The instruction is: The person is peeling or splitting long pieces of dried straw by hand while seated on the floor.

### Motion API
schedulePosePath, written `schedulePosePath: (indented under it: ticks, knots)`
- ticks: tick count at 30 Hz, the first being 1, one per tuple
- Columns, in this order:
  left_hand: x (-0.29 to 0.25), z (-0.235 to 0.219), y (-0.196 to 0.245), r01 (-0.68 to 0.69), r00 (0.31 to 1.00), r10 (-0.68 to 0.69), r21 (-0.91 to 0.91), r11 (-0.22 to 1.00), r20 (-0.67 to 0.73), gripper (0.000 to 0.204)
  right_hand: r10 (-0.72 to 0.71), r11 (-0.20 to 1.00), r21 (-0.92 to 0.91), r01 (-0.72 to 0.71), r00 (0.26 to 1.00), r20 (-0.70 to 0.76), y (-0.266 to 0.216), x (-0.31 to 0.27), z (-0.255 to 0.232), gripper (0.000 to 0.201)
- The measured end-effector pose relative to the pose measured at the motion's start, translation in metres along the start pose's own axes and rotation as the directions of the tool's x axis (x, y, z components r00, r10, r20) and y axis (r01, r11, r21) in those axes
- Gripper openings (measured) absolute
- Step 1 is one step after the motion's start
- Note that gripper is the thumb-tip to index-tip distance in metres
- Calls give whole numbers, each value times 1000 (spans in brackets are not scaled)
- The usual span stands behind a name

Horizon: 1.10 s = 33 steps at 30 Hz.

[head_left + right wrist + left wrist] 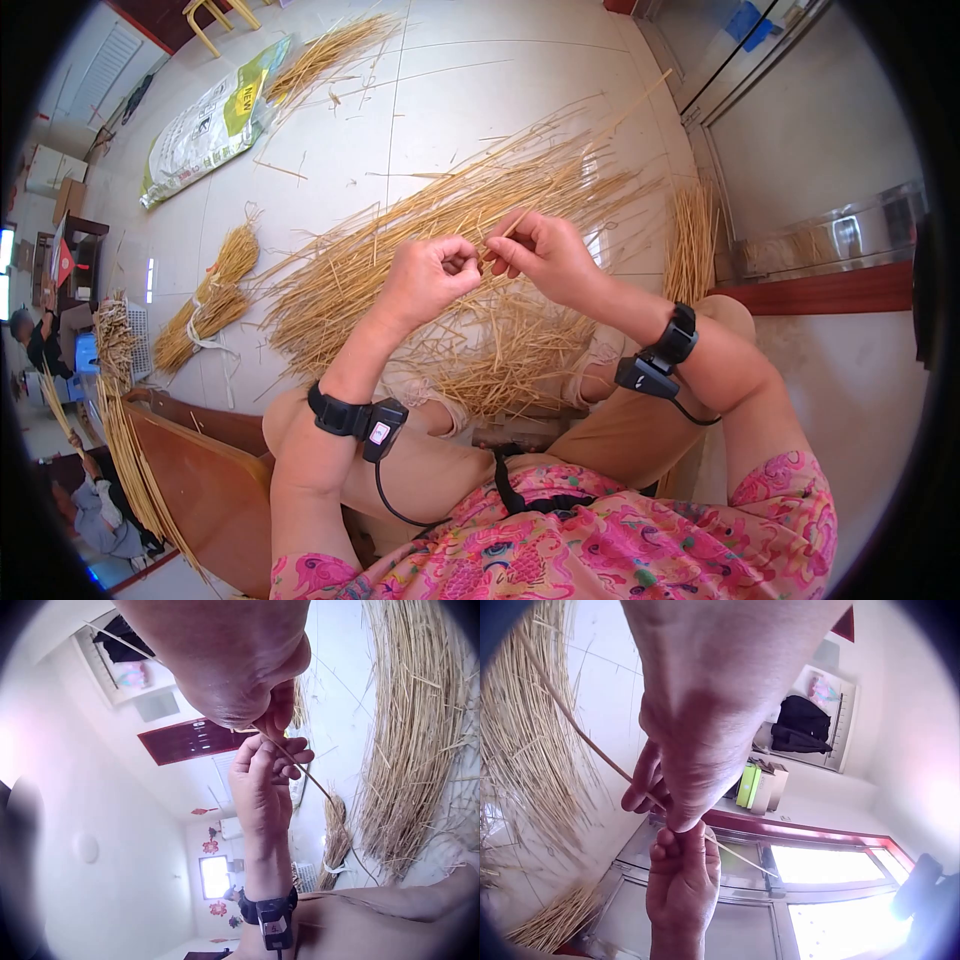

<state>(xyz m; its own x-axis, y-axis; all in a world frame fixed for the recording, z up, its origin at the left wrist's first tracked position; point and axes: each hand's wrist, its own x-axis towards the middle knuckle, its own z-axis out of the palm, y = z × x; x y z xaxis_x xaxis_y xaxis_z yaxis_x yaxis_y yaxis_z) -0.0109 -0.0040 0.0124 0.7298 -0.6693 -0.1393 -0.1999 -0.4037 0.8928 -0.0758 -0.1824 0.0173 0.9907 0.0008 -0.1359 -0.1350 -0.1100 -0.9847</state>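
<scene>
The left hand has its fingers curled inward and, with thumb and fingertips, pinches a thin, round, golden-tan straw stalk; the right hand, its tips beside the left's, pinches the same stalk, whose ends run out past both hands. The stalk lies in the air above a long, loose heap of yellow straw. It should be nearly weightless, springy along its length yet brittle at a sharp bend, and its smooth skin may slip, so a light fingertip hold near the working point seems best; a hard squeeze could crush it. The heap's stems look dry and fibrous, against glossy pale floor tiles. Nearby stand out a waisted straw bundle tied with a white strip and a crinkled, white-and-green printed sack, apparently plastic.
</scene>
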Motion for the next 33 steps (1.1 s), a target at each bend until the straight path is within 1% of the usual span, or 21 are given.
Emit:
schedulePosePath:
  ticks: [1,4,7,10,13,16,19,22,25,28,31,33]
  knots:
    - [0,-1,2,-4,1000,4,28,1000,-4,8,-11,1000,6,11,1000,0,1,0,1,12]
    - [2,0,-6,33,999,-32,-68,997,17,8,-2,1000,22,2,1000,19,1,0,0,11]
    - [3,2,-8,101,994,-112,-294,950,-20,8,-18,1000,18,18,1000,21,2,0,1,12]
    - [5,-5,-12,113,992,-122,-234,966,-26,8,-3,1000,-6,3,999,46,-3,-2,0,13]
    - [6,-12,-12,99,991,-120,-290,952,-55,9,2,991,135,-10,998,64,1,-2,0,13]
    - [6,-20,-2,161,987,-159,-309,937,31,13,2,977,211,-14,998,58,8,2,-4,13]
    - [4,-21,-7,129,989,-110,-215,968,101,15,-78,957,276,83,996,-31,6,8,-10,13]
    - [4,-21,-9,116,990,-94,-238,964,102,18,-55,951,299,86,992,-110,0,9,-15,11]
    - [5,-21,-7,72,996,-56,-234,970,75,17,-33,968,246,46,998,-59,-1,8,-15,12]
    - [4,-19,1,79,994,-72,-90,993,85,16,-1,973,230,4,1000,-13,3,7,-12,15]
    - [5,-17,-6,32,998,-21,-183,983,60,17,-21,972,230,38,997,-74,1,8,-14,16]
    - [6,-17,-11,33,998,-18,-267,963,60,16,-22,977,205,51,990,-142,-6,12,-24,18]
